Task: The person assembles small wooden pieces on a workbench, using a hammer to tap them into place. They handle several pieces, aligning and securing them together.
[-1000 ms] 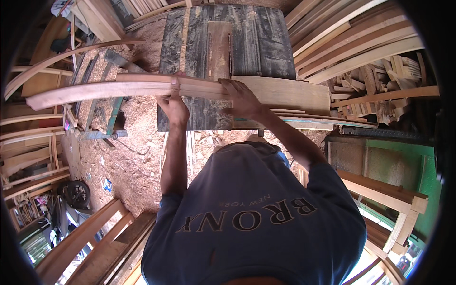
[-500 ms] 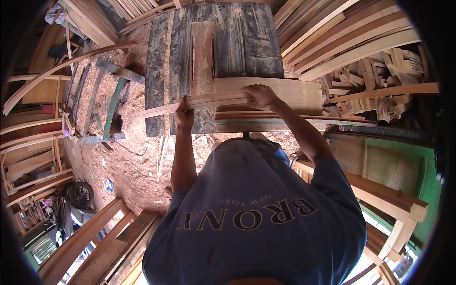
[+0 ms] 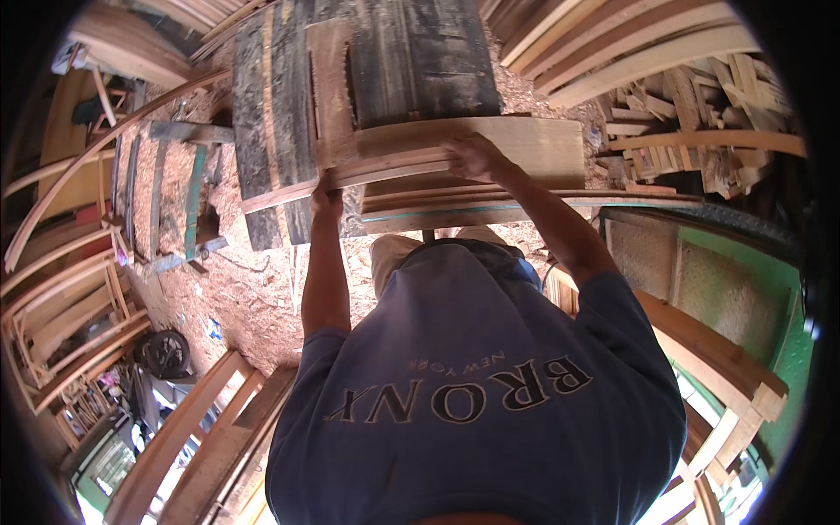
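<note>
Both my hands hold a pair of thin wooden strips laid together, slanting across the near part of a dark, worn work table. My left hand is closed round them toward their left part, its thumb on top. At their right end, my right hand grips them from above, slightly smeared by motion. Under and behind the strips lies a wide pale plank. A reddish wooden insert runs away from me in the table top, with a dark slot along its side.
Along the table's near edge lie narrow boards. A low frame with a green bar stands left, on a floor strewn with wood shavings. Long planks and a heap of offcuts are at the right, above a green panel.
The strips and both hands have moved to the right relative to the table; the strips' left end now lies over the table's left edge. The whole view has shifted and turned slightly.
</note>
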Tool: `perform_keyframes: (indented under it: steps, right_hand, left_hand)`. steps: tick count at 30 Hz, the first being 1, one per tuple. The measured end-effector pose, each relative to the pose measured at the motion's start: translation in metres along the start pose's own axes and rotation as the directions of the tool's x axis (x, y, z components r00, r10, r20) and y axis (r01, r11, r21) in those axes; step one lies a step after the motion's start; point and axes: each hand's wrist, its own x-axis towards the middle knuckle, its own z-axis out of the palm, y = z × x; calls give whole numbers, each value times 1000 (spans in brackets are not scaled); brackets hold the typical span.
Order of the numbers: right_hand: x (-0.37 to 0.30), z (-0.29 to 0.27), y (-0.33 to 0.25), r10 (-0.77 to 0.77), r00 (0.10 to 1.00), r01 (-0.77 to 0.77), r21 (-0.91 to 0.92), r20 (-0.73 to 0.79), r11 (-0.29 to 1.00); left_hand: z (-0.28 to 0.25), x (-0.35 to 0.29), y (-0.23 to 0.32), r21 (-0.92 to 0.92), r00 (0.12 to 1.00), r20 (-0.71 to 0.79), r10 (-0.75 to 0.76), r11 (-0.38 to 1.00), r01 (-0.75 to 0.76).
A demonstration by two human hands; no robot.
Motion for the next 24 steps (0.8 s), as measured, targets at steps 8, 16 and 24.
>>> perform_keyframes:
  steps: [8,16,24]
  right_hand:
    - [-9,33,-32,129,968,-215,-437,-216,873]
    - [-3,48,-58,330,890,-380,-111,-315,918]
    - [-20,29,-49,279,921,-337,-201,-271,920]
  left_hand:
    - [-10,-3,-15,316,999,-22,-50,947,54]
    - [8,-23,-9,342,997,-9,-71,937,70]
    - [10,-45,-21,455,980,134,-149,888,72]
